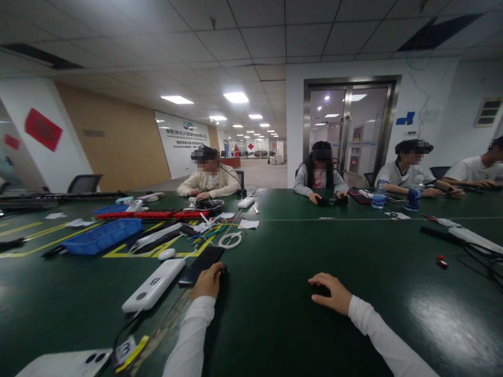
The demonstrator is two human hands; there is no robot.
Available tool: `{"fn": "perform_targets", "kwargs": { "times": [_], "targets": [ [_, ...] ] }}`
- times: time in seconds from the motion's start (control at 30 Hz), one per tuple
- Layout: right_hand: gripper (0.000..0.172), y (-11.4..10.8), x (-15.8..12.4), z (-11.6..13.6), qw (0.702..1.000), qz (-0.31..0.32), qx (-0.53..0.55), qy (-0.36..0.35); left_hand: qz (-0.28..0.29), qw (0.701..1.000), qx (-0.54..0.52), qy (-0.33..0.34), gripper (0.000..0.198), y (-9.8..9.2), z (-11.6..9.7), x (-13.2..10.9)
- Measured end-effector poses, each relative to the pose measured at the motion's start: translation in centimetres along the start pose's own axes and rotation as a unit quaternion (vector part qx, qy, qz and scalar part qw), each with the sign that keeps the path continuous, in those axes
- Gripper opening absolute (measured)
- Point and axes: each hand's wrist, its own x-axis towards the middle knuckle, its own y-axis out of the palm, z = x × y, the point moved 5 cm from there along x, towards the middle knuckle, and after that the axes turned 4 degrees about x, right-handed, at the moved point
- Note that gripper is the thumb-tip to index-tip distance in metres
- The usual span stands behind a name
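Note:
My left hand [207, 283] rests on the green table beside a black phone [198, 267]. Its fingers are curled around a small dark object [224, 269], whose kind I cannot make out because the hand covers most of it. To the left of that hand lies a white power bank [154, 285] with a cable coming from its near end. Farther right, my right hand [332, 294] is low over the table, fingers apart and slightly bent, holding nothing.
A blue tray [104, 236], loose cables [230, 240] and a white round puck [166, 254] lie at left. At bottom left is a white phone [66, 364]. Water bottles [379, 195] stand at far right, and a small red item [441, 261] nearer. Several people sit across the table.

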Motion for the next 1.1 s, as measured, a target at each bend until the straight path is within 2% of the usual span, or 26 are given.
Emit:
{"fn": "perform_targets", "kwargs": {
  "times": [0.27,0.47,0.7,0.9,1.0,1.1],
  "targets": [
    [0.040,0.1,-0.1,0.3,1.000,-0.016,-0.010,0.010,-0.013,0.999,-0.004,0.043,0.029,0.0,-0.5,-0.1],
    [0.039,-0.1,-0.3,0.7,0.999,-0.022,-0.014,-0.026,-0.022,0.998,0.010,0.065,0.030,0.0,-0.7,-0.2],
    [0.039,0.0,-0.1,0.4,1.000,-0.008,-0.014,-0.004,0.012,0.999,-0.001,0.049,0.031,0.2,-0.9,-0.4],
    [0.037,0.1,-0.1,0.2,1.000,-0.012,-0.014,0.017,0.012,0.999,-0.014,0.037,0.030,-0.2,-1.0,-0.6],
    [0.038,0.2,0.0,0.2,1.000,-0.005,-0.014,0.024,0.013,0.998,-0.025,0.049,0.030,0.0,-2.3,-0.9],
    [0.040,0.1,0.0,0.5,1.000,-0.014,-0.012,0.019,0.020,0.994,-0.048,0.100,0.030,0.5,-5.8,-1.9]
  ]
}}
